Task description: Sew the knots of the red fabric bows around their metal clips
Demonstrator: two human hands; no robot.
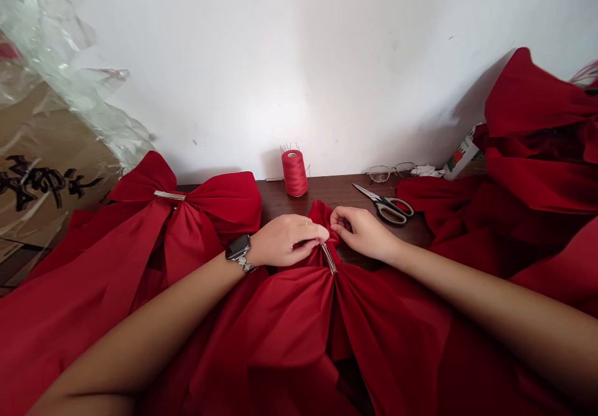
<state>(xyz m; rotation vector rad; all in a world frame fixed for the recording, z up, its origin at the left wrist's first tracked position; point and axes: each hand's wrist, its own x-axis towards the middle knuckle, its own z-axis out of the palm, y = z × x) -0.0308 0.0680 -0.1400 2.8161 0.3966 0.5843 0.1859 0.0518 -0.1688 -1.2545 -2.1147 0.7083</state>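
Note:
A large red fabric bow (294,316) lies in front of me, its long tails spreading toward me. On its middle sits a silver metal hair clip (329,258), running lengthwise. My left hand (287,240), with a watch on the wrist, is closed at the clip's far end, thumb and forefinger pinching the red cloth there. Close beside it, my right hand (359,229) is curled, its fingertips pinched at the same gathered fabric. Whether a needle or thread is between the fingers is too small to make out.
A red thread spool (295,173) with needles stands by the wall. Scissors (387,205) and eyeglasses (391,172) lie on the dark table (327,187). Another red bow with a clip (170,196) lies left, near a cardboard box (47,148). Red fabric (537,173) is piled right.

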